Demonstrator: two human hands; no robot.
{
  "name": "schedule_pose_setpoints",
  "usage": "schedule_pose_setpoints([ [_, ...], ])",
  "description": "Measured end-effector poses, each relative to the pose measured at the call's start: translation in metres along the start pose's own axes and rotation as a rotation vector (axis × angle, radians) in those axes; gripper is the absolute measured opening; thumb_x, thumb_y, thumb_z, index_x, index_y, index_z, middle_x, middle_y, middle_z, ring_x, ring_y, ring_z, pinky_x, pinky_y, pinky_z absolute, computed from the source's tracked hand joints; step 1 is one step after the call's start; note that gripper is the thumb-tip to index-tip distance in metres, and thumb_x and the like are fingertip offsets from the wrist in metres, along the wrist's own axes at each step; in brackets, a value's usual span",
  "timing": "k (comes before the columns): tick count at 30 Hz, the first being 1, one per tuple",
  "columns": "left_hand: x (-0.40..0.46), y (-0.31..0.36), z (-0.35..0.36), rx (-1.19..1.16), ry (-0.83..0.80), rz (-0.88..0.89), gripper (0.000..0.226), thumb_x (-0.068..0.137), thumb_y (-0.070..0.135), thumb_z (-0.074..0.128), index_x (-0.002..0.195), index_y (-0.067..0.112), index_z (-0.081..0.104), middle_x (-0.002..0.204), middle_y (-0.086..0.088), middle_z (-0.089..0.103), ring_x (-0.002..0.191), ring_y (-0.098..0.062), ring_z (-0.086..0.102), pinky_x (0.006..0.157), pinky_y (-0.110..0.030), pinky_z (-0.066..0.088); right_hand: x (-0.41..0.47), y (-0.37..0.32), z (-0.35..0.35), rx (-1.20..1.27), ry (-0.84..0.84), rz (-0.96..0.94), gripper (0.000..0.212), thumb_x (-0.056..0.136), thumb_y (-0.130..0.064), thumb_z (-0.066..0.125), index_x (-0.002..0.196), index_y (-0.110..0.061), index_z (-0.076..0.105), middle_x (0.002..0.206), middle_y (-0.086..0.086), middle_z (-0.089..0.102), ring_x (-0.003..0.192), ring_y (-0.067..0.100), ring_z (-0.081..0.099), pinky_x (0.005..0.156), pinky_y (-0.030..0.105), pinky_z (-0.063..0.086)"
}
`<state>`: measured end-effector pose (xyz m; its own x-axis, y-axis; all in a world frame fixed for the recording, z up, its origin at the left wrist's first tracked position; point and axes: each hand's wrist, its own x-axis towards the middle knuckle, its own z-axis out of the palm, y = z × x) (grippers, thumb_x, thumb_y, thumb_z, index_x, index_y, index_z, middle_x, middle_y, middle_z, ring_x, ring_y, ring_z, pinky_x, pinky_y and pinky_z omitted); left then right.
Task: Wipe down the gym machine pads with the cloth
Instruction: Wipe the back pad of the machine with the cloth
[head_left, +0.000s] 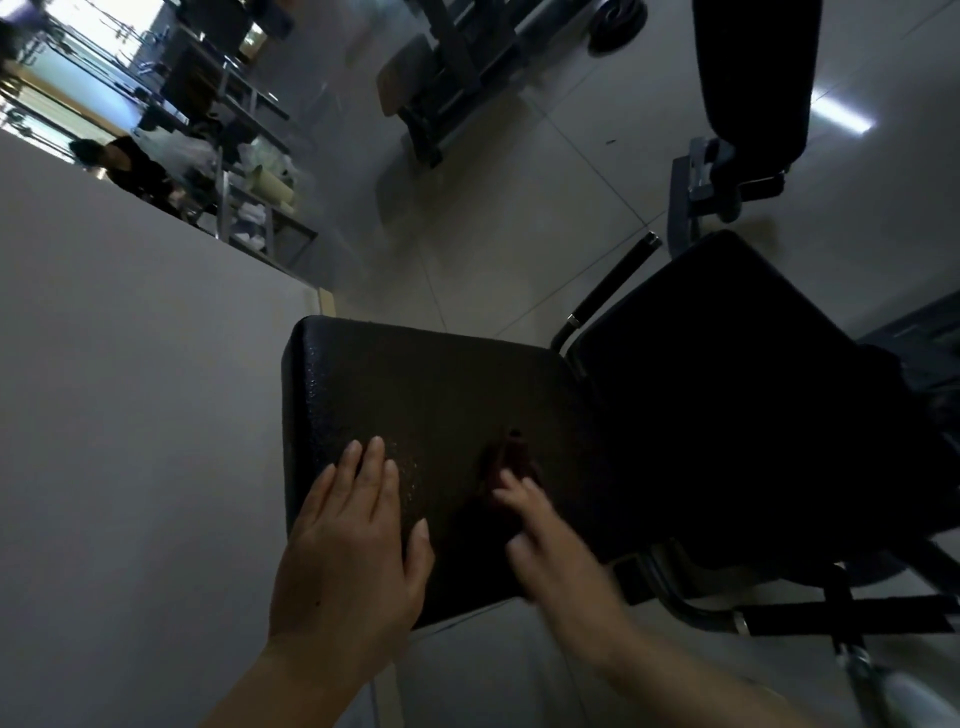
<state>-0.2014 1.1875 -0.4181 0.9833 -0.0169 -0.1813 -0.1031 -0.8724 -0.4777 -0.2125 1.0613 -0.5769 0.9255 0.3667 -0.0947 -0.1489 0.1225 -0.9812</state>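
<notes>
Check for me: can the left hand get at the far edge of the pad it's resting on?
Probably yes. The left hand lies flat on the near pad, and nothing sits between its fingers and the far edge.

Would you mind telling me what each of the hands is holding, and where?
The left hand holds nothing; it lies flat on the black pad. The blurred right hand grips a dark cloth at its near end.
</notes>
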Motion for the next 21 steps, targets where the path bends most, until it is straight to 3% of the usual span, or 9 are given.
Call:
schedule_pose_setpoints([
  [2, 0.001, 0.0, 0.0, 0.001, 0.005, 0.007, 0.061, 0.085, 0.037, 0.035, 0.12, -0.006, 0.06, 0.134, -0.021, 0.053, 0.127, -0.033, 0.047, 0.109, -0.038, 0.022, -0.003, -0.003, 0.007, -0.29, -0.038, -0.128, 0.062, 0.084, -0.071, 0.01, 0.141, -0.048, 0.01, 0.15, -0.032, 0.001, 0.138, -0.014, -0.009, 0.109, 0.009, -0.005],
  [4, 0.001, -0.001, 0.002, 0.001, 0.01, 0.014, 0.061, 0.084, 0.036, 0.036, 0.119, -0.006, 0.061, 0.133, -0.022, 0.053, 0.126, -0.034, 0.048, 0.109, -0.038, 0.022, 0.01, 0.007, 0.0, -0.442, -0.011, -0.128, 0.06, 0.085, -0.068, 0.005, 0.142, -0.047, 0.007, 0.151, -0.028, -0.002, 0.14, -0.008, -0.011, 0.109, 0.01, -0.009],
  [10, 0.001, -0.004, 0.003, -0.018, 0.012, 0.011, 0.06, 0.086, 0.038, 0.035, 0.122, -0.004, 0.059, 0.135, -0.019, 0.052, 0.129, -0.032, 0.045, 0.11, -0.038, 0.023, 0.053, 0.068, -0.037, -0.575, 0.082, 0.042, 0.046, 0.1, -0.034, 0.033, 0.146, -0.029, 0.025, 0.155, -0.012, 0.015, 0.144, 0.008, 0.011, 0.112, 0.021, 0.003],
  [13, 0.002, -0.003, 0.003, -0.005, 0.007, 0.009, 0.06, 0.086, 0.038, 0.034, 0.123, -0.003, 0.058, 0.136, -0.019, 0.052, 0.13, -0.032, 0.045, 0.11, -0.038, 0.022, 0.067, 0.093, -0.06, -0.566, 0.119, 0.229, 0.047, 0.101, -0.031, 0.033, 0.146, -0.022, 0.027, 0.157, -0.004, 0.019, 0.144, 0.015, 0.017, 0.116, 0.029, 0.013],
  [16, 0.001, -0.003, 0.002, 0.014, -0.006, 0.004, 0.06, 0.086, 0.039, 0.033, 0.122, -0.003, 0.058, 0.135, -0.019, 0.052, 0.129, -0.031, 0.046, 0.11, -0.036, 0.02, 0.068, 0.088, -0.054, -0.355, 0.23, 0.362, 0.045, 0.101, -0.025, 0.034, 0.146, -0.018, 0.029, 0.155, 0.001, 0.025, 0.144, 0.018, 0.02, 0.115, 0.03, 0.02],
  [21, 0.001, -0.001, -0.001, 0.013, -0.041, -0.007, 0.061, 0.086, 0.039, 0.032, 0.121, -0.003, 0.059, 0.134, -0.018, 0.054, 0.128, -0.031, 0.047, 0.109, -0.035, 0.02, 0.041, 0.034, -0.019, -0.21, 0.244, 0.22, 0.042, 0.1, -0.02, 0.037, 0.142, -0.019, 0.036, 0.151, -0.005, 0.03, 0.142, 0.012, 0.022, 0.107, 0.018, 0.02],
])
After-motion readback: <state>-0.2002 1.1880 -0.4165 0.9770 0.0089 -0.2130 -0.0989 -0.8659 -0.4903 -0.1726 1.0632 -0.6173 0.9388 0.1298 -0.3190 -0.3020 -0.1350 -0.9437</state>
